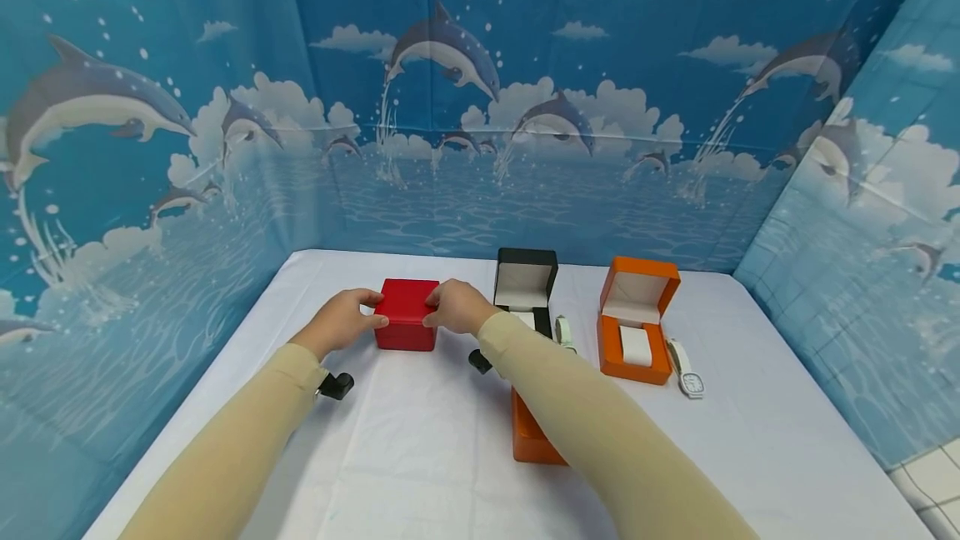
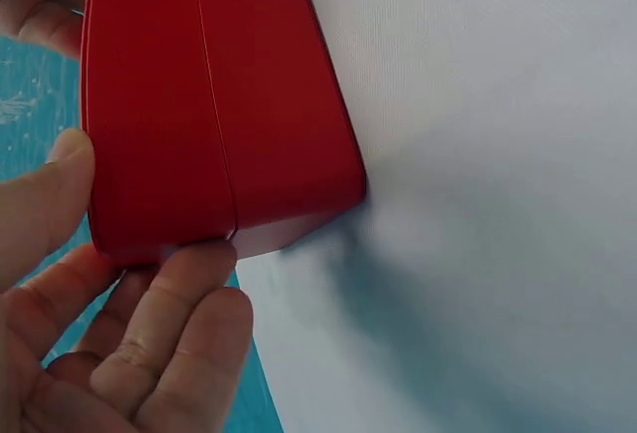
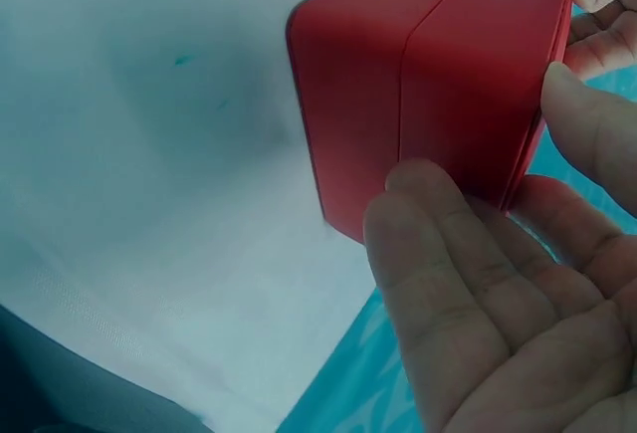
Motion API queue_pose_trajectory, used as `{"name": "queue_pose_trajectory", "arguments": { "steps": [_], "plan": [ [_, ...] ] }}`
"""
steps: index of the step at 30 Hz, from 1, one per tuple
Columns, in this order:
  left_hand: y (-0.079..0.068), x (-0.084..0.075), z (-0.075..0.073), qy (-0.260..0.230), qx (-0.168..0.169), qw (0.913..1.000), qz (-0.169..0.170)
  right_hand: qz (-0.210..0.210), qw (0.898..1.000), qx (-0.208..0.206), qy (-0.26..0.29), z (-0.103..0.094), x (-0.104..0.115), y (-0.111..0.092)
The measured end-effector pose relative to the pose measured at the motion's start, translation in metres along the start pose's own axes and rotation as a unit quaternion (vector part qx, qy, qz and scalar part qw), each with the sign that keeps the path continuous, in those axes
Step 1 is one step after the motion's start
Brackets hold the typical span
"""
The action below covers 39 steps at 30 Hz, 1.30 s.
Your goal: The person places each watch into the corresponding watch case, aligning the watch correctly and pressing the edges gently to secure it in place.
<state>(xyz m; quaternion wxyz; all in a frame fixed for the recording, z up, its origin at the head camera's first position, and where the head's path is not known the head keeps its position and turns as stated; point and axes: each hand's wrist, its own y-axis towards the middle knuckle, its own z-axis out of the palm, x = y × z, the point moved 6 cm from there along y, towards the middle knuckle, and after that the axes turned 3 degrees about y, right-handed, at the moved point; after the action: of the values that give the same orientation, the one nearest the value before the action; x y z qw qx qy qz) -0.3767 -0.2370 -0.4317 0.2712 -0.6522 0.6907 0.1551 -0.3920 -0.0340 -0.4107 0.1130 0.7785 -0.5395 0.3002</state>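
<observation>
A red watch box sits closed on the white-covered table, with a seam between lid and base in both wrist views. My left hand grips its left side, thumb at the lid's front edge and fingers along the side wall. From the right, my right hand holds the opposite side the same way. In the left wrist view the red watch box has the left fingertips touching near its seam. The inside of the box is hidden.
Right of the hands stand an open black watch box and an open orange watch box with a white cushion. Beside them lie a white watch and another pale watch. My right sleeve partly covers another orange box.
</observation>
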Motion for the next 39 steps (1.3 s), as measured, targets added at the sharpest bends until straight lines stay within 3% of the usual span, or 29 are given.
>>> {"name": "queue_pose_trajectory", "arguments": {
  "steps": [10, 23, 27, 33, 39],
  "plan": [
    [0.000, -0.002, -0.003, -0.029, 0.030, 0.9989, -0.023, 0.004, 1.000, -0.002, 0.022, 0.002, -0.003, -0.002],
    [-0.003, -0.009, -0.005, -0.011, 0.041, 0.9986, -0.030, -0.005, 1.000, -0.001, 0.019, 0.003, -0.002, -0.004],
    [-0.002, -0.010, -0.005, -0.002, 0.042, 0.9988, -0.028, -0.009, 1.000, 0.016, 0.008, 0.000, -0.004, -0.005],
    [-0.001, -0.010, -0.003, 0.012, 0.042, 0.9986, -0.031, -0.039, 0.996, 0.061, -0.044, -0.022, -0.007, -0.011],
    [0.000, -0.016, -0.006, 0.072, 0.054, 0.9957, -0.022, -0.032, 0.998, 0.058, 0.009, -0.072, -0.023, -0.030]
  ]
}}
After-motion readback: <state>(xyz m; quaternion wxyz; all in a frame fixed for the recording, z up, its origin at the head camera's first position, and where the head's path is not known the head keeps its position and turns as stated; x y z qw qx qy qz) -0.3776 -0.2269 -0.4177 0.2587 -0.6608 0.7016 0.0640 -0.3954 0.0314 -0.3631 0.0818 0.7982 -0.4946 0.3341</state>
